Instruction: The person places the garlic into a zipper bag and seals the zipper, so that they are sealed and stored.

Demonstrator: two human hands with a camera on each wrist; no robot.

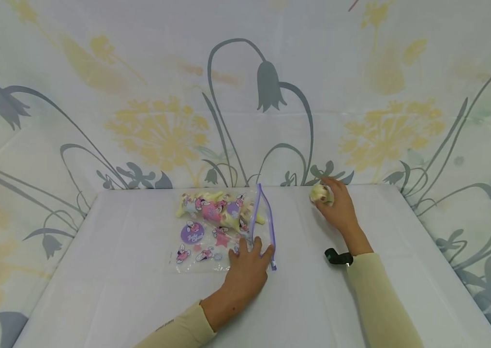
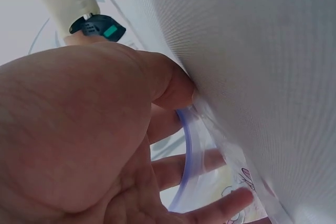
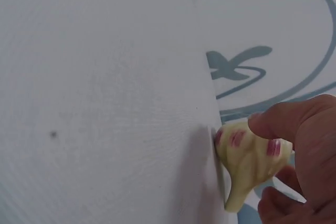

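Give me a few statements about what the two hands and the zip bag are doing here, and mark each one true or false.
1. The right hand holds a small cream garlic-shaped toy at the far edge of the table. True.
2. The left hand rests on the printed zip bag near its purple zipper edge. True.
3. The bag is empty. False: several cream and pink items lie inside it at the far end.
4. Both hands grip the same toy. False: only the right hand holds it; the left is on the bag.
5. The toy in the right hand's grip has pinkish-red marks. True, as the right wrist view shows.
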